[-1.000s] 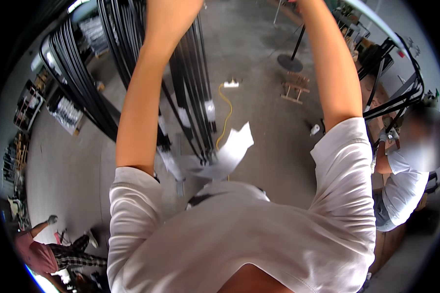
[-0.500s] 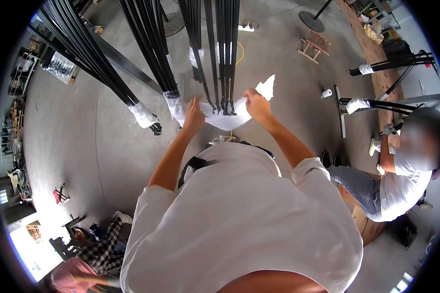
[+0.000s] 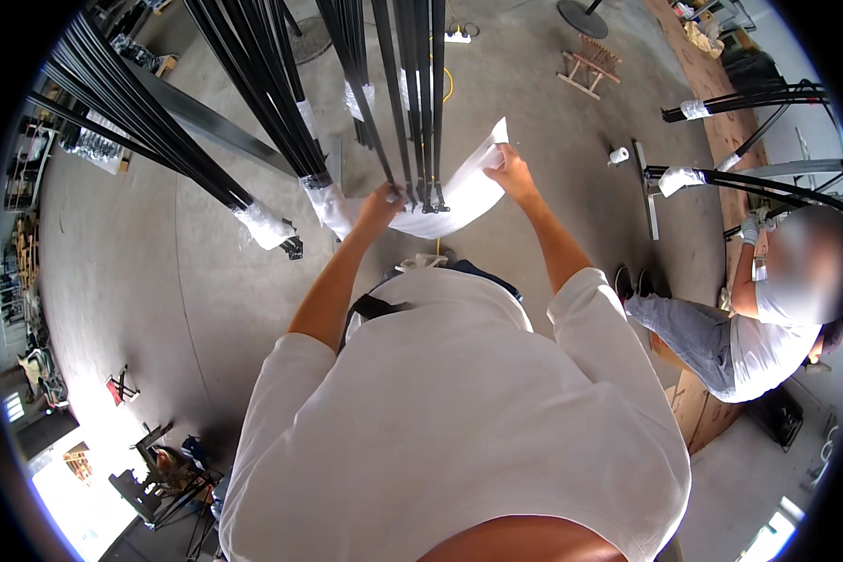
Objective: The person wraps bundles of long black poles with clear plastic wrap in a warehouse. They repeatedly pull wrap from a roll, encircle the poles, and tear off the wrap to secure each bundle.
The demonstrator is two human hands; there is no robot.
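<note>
Head view: the right hand point(image 3: 513, 176) pinches a corner of a white sheet point(image 3: 473, 194) between thumb and fingers; the left hand point(image 3: 380, 208) curls at its other side, beside the tips of black rods point(image 3: 437, 103), and whether it grips sheet, rod or both cannot be told. The sheet sags between the hands, behind the rod ends. The step looks like wrapping those ends; the next move would call for folding the right hand's edge around them. Sheet thin, smooth, pliant; rods slim, straight, faintly glossy, knobby-tipped. Left of the left hand, a crinkled, translucent wrap point(image 3: 262, 223) sleeves another bundle point(image 3: 197, 159).
</note>
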